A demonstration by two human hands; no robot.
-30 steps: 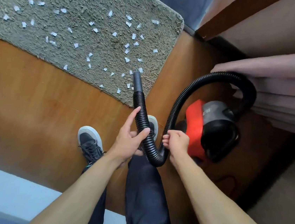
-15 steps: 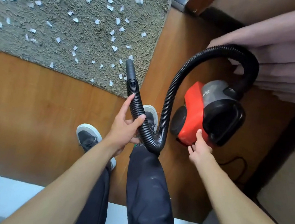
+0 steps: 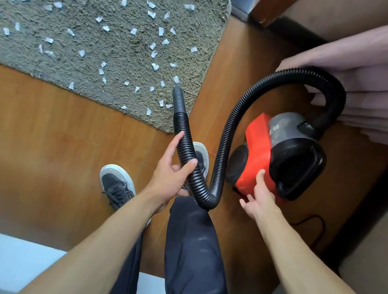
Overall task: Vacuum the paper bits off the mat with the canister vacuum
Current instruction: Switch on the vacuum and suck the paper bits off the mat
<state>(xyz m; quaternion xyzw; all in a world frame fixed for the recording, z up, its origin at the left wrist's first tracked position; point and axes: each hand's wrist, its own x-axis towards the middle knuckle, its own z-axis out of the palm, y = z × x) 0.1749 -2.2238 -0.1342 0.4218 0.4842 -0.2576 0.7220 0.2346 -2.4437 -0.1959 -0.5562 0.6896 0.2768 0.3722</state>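
A grey shaggy mat (image 3: 102,10) lies on the wooden floor at the upper left, strewn with several white paper bits (image 3: 133,31). My left hand (image 3: 172,171) grips the black ribbed hose (image 3: 225,136) a little behind its smooth nozzle (image 3: 178,99), whose tip hovers over the mat's near right corner. The hose loops down, up and over to the red and black canister vacuum (image 3: 281,154) on the floor at the right. My right hand (image 3: 259,194) touches the vacuum's red body with its thumb up against the side and its fingers spread.
Pink curtain folds (image 3: 376,90) hang just behind the vacuum. A black power cord (image 3: 312,220) trails on the floor to its right. My two shoes (image 3: 116,184) and dark trouser legs stand between mat and a pale blue surface (image 3: 5,263) at the bottom.
My right hand let go of the hose, moved right to the vacuum and now touches its red body. The left hand kept hold of the hose; the view shifted slightly.
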